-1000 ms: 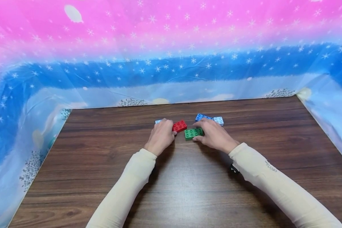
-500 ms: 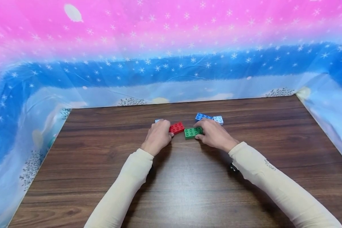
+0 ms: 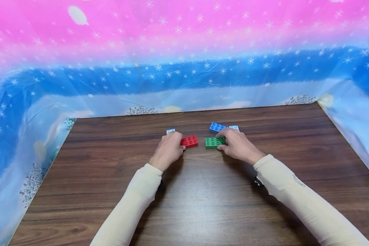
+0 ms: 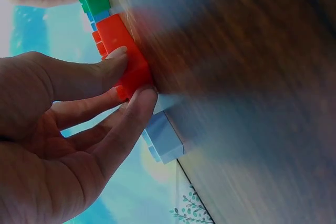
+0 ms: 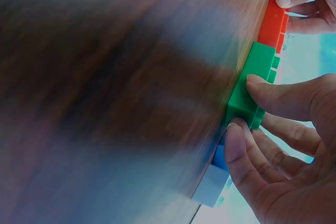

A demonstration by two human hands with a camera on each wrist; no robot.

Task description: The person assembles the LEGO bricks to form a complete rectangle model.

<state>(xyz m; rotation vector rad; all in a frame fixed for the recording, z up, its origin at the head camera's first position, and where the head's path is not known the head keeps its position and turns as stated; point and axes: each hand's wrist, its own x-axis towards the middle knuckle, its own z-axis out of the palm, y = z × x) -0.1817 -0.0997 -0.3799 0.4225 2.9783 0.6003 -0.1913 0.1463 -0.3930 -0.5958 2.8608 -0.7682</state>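
My left hand (image 3: pixel 168 147) holds the left end of a red toy building brick (image 3: pixel 190 141), thumb on its near side in the left wrist view. Opposite it, my right hand (image 3: pixel 238 145) grips the right end of a green building brick (image 3: pixel 213 142), its thumb (image 5: pixel 278 96) pressed to the near face. Both bricks lie studs up on the table, roughly in line, with a small gap between their facing ends. The fingers on the far sides are partly hidden in the head view.
Behind the right hand lie a blue brick (image 3: pixel 217 127) and a small light-blue brick (image 3: pixel 234 127), partly covered by that hand. Another small pale brick (image 3: pixel 170 131) shows just beyond the left hand. A patterned cloth (image 3: pixel 184 75) hangs along the back edge of the wooden table (image 3: pixel 184 205).
The green brick has shifted right with my right hand and lies straighter. My left hand has drawn the red brick slightly left and nearer, so the gap between them is wider than half a second ago.
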